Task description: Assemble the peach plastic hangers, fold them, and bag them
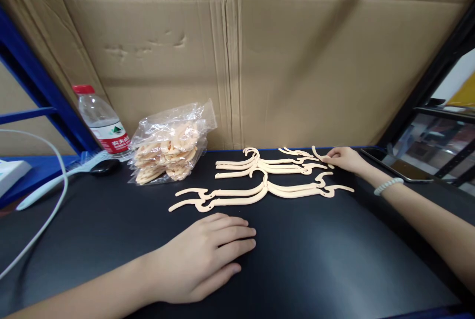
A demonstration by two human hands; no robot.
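Observation:
Several cream plastic folding hangers (237, 201) lie spread out on the black table, their hooks pointing to the back. Behind the front ones is another group of hangers (233, 174), with straight arms at the left and curved end pieces at the right. My right hand (343, 158), a beaded bracelet on its wrist, pinches a curved hanger end piece (318, 155) at the far right of that group. Flat on the table in front of the hangers rests my left hand (218, 254), fingers stretched out and holding nothing.
A clear plastic bag (170, 146) of cream hanger parts stands at the back left, beside a red-capped water bottle (106, 123). A white cable (61, 160) loops at the left. A phone-like device (399, 165) lies behind my right wrist. Cardboard (315, 62) walls the back.

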